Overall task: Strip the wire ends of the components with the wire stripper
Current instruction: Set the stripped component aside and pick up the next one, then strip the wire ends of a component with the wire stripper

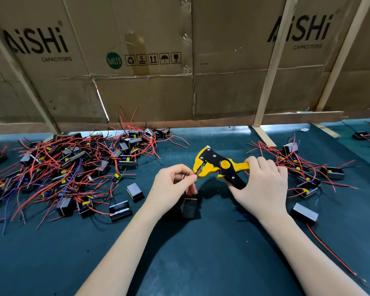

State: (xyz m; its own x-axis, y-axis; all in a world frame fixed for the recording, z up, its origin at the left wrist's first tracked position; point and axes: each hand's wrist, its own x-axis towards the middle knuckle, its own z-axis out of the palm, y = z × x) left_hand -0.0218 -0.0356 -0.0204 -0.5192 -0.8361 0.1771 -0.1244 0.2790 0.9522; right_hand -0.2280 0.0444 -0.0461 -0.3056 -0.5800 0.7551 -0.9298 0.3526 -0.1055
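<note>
Fingers of left hand [173, 189] pinching thin red and black wire ends [198, 173], fed into the mouth of the yellow-and-black wire stripper [217, 165]; black box component [189, 208] hanging just below that hand over the dark green mat [201, 263]. Right hand [263, 184] wrapped round both stripper handles. Tangled pile of red-wired components [73, 167] lying to the left, smaller pile [303, 167] to the right.
</note>
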